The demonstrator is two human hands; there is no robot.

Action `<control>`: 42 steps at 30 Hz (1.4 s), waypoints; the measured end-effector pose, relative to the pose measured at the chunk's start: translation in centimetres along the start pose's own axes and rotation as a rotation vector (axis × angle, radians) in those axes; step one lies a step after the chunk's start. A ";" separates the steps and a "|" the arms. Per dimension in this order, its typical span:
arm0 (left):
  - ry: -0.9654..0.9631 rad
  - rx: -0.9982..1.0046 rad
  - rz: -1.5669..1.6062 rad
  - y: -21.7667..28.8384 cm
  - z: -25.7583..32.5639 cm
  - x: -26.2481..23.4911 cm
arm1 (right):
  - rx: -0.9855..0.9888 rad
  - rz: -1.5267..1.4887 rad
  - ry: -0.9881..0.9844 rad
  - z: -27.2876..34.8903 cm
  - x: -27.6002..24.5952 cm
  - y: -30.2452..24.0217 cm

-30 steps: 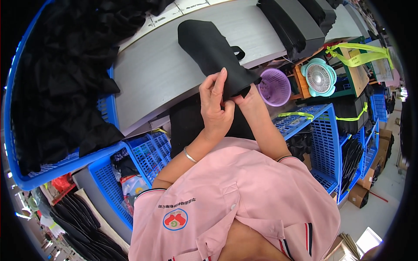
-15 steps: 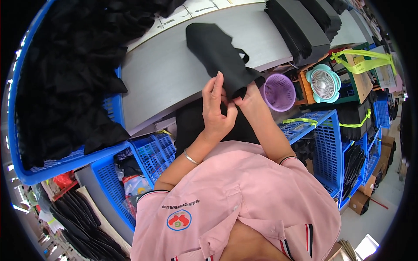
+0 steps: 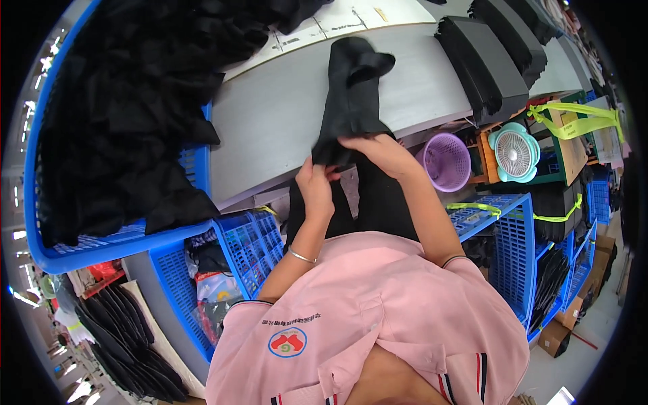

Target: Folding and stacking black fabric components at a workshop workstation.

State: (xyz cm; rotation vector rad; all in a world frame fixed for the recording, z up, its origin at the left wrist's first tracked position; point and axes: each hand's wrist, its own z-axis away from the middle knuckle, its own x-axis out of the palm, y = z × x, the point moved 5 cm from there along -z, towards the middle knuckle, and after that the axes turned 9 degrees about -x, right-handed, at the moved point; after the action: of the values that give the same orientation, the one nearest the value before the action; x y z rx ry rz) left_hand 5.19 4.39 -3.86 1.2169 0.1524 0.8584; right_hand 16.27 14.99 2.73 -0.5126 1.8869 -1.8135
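Pinching the near end of a black fabric piece [image 3: 351, 94] with the left hand [image 3: 316, 185] and right hand [image 3: 378, 150], fingers closed on it; lying beyond across the grey table [image 3: 270, 115]; purple basket [image 3: 445, 162] sitting right of the grip.

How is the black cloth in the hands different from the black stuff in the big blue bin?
The black cloth is a single long piece, stretched across the grey table and pinched at its near end by the left hand and right hand. The black pile is many pieces heaped loosely in the blue bin, untouched. Both are black fabric.
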 end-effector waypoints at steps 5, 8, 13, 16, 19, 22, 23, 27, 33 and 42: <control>-0.039 -0.087 0.035 -3.0 0.0 0.5 | -0.398 0.957 0.046 -0.3 -0.2 4.3; -0.072 -0.120 0.126 -3.8 -0.4 1.5 | -0.477 1.427 0.207 0.3 3.3 4.0; -0.198 -0.354 0.220 -3.2 1.3 3.9 | -0.579 1.128 0.310 2.0 3.2 0.4; -0.221 -0.428 0.272 -4.9 0.3 3.6 | -0.701 1.074 0.247 1.4 2.9 3.4; -0.247 -0.453 0.202 -4.8 -1.1 4.0 | -0.367 1.299 -0.050 -0.6 3.5 3.9; -0.264 -0.340 0.339 -4.5 -0.6 4.2 | -0.682 1.329 0.182 0.0 3.4 4.7; -0.325 -0.321 0.230 -5.5 -2.2 3.3 | -0.757 1.306 0.194 -1.5 3.3 5.5; -0.310 -0.316 0.043 -4.7 -0.5 3.5 | -0.306 1.210 -0.046 -4.1 1.9 6.6; 0.222 0.564 -0.587 3.6 0.8 0.8 | -0.442 1.255 0.074 -3.2 1.8 6.4; -0.014 0.654 -0.713 4.0 -1.7 2.8 | -0.527 1.063 0.100 -2.2 2.4 7.5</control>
State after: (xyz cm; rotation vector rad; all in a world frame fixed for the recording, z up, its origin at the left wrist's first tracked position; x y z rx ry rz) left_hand 4.17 7.85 -0.12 1.6144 0.8511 0.1593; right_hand 13.47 15.86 -4.93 0.4018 2.0748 -0.6630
